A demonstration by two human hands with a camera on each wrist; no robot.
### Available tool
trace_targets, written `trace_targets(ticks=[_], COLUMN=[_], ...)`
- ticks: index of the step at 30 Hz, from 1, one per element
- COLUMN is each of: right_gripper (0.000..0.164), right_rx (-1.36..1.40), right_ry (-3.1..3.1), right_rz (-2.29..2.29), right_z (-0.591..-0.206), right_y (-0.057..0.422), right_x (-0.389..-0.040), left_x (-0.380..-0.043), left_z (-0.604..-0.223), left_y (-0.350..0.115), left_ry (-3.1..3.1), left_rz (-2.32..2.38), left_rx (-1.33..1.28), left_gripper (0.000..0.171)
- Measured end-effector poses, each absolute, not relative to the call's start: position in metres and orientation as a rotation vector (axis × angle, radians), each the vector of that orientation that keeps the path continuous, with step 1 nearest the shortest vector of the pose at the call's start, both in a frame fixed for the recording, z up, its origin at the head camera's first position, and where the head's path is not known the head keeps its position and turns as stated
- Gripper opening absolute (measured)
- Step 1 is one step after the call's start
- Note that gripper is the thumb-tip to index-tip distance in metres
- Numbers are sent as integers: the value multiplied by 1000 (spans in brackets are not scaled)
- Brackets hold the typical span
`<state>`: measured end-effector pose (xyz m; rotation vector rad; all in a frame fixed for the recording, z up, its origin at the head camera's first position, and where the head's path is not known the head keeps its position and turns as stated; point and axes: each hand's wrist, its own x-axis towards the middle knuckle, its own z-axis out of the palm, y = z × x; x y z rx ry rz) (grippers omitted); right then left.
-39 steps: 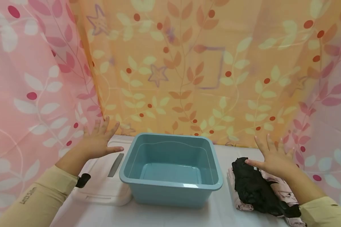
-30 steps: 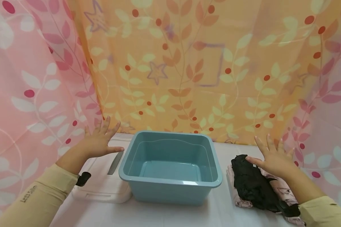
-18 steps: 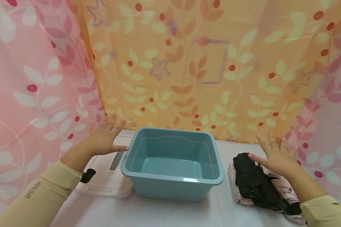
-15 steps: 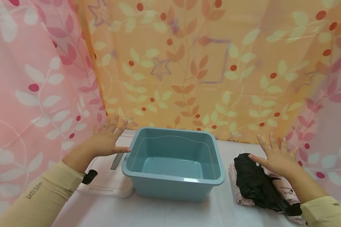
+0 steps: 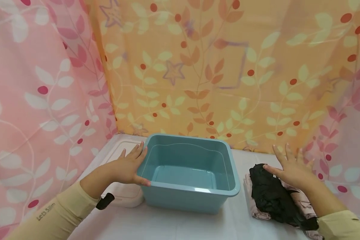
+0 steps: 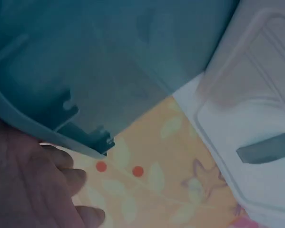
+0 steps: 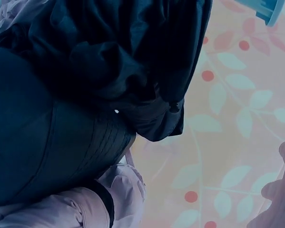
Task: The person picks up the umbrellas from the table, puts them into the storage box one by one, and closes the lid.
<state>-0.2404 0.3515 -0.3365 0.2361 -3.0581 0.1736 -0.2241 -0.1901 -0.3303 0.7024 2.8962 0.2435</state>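
Head | left fingers [image 5: 140, 158] by rectangular plastic tub [image 5: 186, 200] | crumpled black cloth [image 5: 268, 195]

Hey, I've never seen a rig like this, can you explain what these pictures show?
There's no machine, just a person's bare left hand and right hand. The wide picture comes from a camera worn on the head; the two close ones come from cameras on each wrist. On the white surface are an open blue tub, a white box-like thing to its left, and, to its right, black cloth on pink cloth. The left hand is at the tub's left rim; the right is near the black cloth, fingers spread. Neither seems to grip anything.
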Motion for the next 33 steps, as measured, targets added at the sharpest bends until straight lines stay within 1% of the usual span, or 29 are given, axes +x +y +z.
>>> trace_targets(ticks=[11, 21, 33], right_gripper=[91, 92, 88], right_rx=[238, 242, 180], right_ry=[-3070, -3070, -3109], right_rz=[207, 256, 383], right_z=[-341, -334, -334], right_y=[352, 357, 387], right_x=[-242, -237, -239], left_x=[-222, -222, -223], left_z=[-332, -331, -331], left_y=[-182, -180, -179], left_ry=[2882, 2878, 2860], left_rz=[270, 250, 266], left_rx=[749, 729, 682], left_gripper=[132, 129, 130])
